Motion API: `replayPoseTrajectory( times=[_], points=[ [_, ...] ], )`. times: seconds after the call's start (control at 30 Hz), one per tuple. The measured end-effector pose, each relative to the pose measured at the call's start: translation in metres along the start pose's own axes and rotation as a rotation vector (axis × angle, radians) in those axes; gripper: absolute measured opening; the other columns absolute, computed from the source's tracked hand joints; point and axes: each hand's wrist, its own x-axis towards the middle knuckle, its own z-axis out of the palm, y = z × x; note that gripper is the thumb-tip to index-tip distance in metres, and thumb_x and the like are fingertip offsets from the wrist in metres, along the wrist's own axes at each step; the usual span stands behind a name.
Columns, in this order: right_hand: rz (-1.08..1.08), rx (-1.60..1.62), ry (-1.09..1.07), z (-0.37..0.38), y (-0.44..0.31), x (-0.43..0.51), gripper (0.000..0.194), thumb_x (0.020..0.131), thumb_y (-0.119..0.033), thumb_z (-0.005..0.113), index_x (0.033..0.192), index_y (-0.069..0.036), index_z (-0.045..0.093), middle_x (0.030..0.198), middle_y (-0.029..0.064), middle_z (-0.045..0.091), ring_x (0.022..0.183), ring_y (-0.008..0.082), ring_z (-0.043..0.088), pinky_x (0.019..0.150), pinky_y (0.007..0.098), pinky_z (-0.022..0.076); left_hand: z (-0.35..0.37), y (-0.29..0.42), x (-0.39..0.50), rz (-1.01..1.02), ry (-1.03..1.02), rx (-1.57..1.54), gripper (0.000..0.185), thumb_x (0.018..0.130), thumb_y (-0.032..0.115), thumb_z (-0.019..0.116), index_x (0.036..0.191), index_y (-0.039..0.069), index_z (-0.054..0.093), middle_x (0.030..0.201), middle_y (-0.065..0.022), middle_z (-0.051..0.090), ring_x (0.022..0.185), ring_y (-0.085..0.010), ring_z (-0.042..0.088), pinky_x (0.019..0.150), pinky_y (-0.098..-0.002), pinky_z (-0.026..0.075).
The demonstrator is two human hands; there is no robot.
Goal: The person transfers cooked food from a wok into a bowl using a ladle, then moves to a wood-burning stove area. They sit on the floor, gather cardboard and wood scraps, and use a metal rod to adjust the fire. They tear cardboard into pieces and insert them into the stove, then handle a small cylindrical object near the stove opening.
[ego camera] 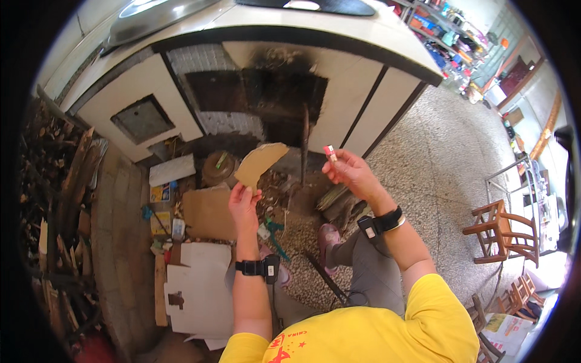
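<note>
My left hand [244,202] pinches a torn, curved piece of brown cardboard [258,164] by its lower end and holds it up. To the right, my right hand [356,174] grips a small red-and-white object [330,153], apparently a lighter; no flame shows on it. Both hands are in front of a white-tiled wood stove [347,100], whose sooty firebox opening [286,93] is dark inside. A rusty metal rod [305,145] stands upright against that opening. Flat cardboard [206,213] lies on the floor below my left hand.
Split firewood [68,181] is heaped along the left. White cardboard sheets [199,286] lie beside my left forearm. Green-handled tongs [274,233] and short logs [338,199] are near my feet. A wooden chair [497,231] stands at the right. A wok lid [154,20] rests on the stove top.
</note>
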Motion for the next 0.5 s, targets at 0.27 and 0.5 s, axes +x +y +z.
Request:
replayPoseTrajectory(
  times=[0.27,0.5],
  points=[
    [-0.025,-0.21,0.015,0.021,0.076,0.048,0.027,0.099,-0.027,0.053,0.116,-0.006,0.049,0.084,0.0,0.056,0.07,0.0054,0.044,0.061,0.0213,0.0392,-0.01,0.021,-0.003,0.056,0.023,0.074,0.026,0.093,0.004,0.059,0.118,0.0,0.058,0.099,-0.0072,0.066,0.077,-0.0149,0.064,0.069,-0.0267,0.053],
    [-0.096,-0.228,-0.046,0.018,0.105,0.068,0.024,0.103,-0.023,0.044,0.12,-0.008,0.049,0.089,-0.0004,0.053,0.072,0.0084,0.05,0.068,0.0246,0.0465,-0.014,0.025,-0.003,0.062,0.064,0.248,0.028,0.092,0.005,0.061,0.119,0.001,0.059,0.104,-0.006,0.064,0.08,-0.0147,0.063,0.073,-0.0281,0.053]
  ],
)
